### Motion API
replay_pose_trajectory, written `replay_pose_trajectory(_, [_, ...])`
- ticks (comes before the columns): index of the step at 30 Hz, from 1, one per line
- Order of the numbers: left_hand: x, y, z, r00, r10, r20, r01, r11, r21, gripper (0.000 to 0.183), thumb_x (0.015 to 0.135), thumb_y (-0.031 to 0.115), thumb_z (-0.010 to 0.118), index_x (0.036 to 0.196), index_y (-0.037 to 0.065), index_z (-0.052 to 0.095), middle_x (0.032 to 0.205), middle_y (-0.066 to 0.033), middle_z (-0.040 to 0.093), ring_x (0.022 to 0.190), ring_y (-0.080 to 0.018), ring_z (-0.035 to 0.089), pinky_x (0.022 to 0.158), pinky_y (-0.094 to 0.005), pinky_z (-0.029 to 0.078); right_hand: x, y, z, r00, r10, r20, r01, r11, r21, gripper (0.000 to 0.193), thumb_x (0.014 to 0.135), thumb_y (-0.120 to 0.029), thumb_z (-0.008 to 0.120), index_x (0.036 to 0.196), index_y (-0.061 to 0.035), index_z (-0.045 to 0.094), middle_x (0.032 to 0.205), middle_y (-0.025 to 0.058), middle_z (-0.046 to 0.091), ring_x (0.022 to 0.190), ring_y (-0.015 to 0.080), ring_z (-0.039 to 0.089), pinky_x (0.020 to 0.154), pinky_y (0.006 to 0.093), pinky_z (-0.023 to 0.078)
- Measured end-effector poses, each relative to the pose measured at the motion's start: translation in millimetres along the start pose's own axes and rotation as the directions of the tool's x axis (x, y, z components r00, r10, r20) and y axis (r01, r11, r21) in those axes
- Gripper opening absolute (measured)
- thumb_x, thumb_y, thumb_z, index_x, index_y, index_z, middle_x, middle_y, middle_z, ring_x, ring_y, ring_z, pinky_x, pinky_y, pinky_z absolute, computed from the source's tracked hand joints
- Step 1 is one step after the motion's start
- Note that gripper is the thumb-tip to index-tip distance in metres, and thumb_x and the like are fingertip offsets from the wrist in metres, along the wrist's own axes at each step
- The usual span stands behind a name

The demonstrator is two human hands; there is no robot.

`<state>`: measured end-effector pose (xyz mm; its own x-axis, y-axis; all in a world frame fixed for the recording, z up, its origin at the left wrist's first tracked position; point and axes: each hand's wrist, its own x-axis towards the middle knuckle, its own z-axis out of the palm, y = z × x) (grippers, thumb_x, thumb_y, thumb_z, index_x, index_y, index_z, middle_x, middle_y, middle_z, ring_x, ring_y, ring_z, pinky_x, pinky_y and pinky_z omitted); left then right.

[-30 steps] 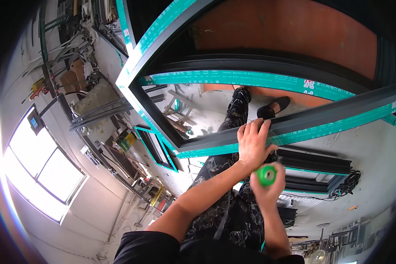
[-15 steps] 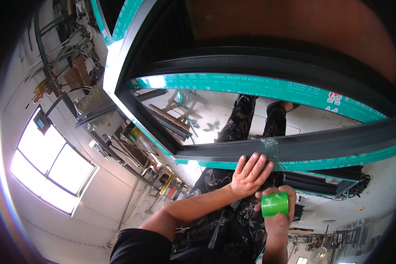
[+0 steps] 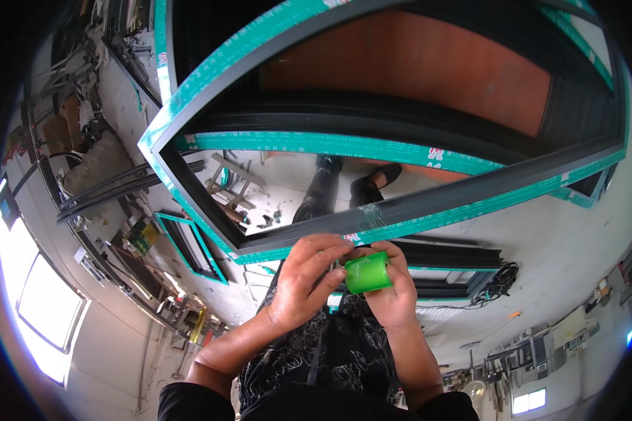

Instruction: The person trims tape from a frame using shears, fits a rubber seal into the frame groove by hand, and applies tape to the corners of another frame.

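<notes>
A roll of bright green tape (image 3: 369, 274) lies in my right hand (image 3: 395, 298), its fingers wrapped round the far side and right end. My left hand (image 3: 305, 281) is at the roll's left end, with bent fingers at its upper edge and the thumb against its side. Some fingertips are hidden behind the roll. Just beyond both hands stands a large dark frame (image 3: 274, 242) with green printed protective film along its edges. A band of clear tape (image 3: 371, 212) crosses its near bar.
Through the frame show a floor, a wooden trestle (image 3: 235, 184) and my feet. More film-edged frames (image 3: 193, 245) are at the left and below the large one. A black cable coil (image 3: 497, 281) lies right. Shelves with long profiles (image 3: 112, 189) line the left wall.
My left hand has come off the frame's near bar and moved left and down to the roll. The roll has moved up and left in my right hand. The view has shifted.
</notes>
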<state>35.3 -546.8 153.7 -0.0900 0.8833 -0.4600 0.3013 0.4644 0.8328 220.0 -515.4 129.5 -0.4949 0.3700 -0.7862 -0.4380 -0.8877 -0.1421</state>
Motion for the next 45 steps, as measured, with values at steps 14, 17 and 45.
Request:
replay_pose_trajectory(14, [-20,10,-117,0.987,0.001,-0.163,-0.026,0.988,-0.155,0.012,0.077,0.005,0.07,0.088,0.003,0.063,0.09,-0.0113,0.064,0.087,-0.0326,0.06,0.079,-0.0412,0.048,18,1,126,0.987,0.099,0.123,-0.003,0.793,-0.609,0.043,0.092,-0.019,0.06,0.127,0.0041,0.054,0.126,0.0115,0.059,0.114,0.0181,0.056,0.101,0.0336,0.043])
replay_pose_trajectory(17, [-22,8,-128,0.971,0.09,-0.22,-0.102,0.994,-0.043,0.015,0.076,0.004,0.069,0.088,0.002,0.06,0.091,-0.012,0.062,0.087,-0.0335,0.059,0.079,-0.041,0.048,24,8,140,0.983,0.157,0.099,-0.08,0.841,-0.535,0.045,0.092,-0.021,0.061,0.128,0.0047,0.053,0.125,0.0116,0.06,0.113,0.0194,0.058,0.099,0.0348,0.046])
replay_pose_trajectory(45, [353,-122,-160,0.955,0.009,-0.296,0.132,0.882,0.453,0.059,0.079,0.024,0.078,0.129,0.006,0.054,0.124,-0.02,0.06,0.114,-0.0354,0.058,0.096,-0.0416,0.047,440,-79,101,0.903,0.285,0.322,-0.359,0.912,0.2,0.036,0.1,-0.041,0.051,0.107,-0.0073,0.062,0.099,0.0114,0.067,0.087,0.0242,0.067,0.073,0.039,0.059])
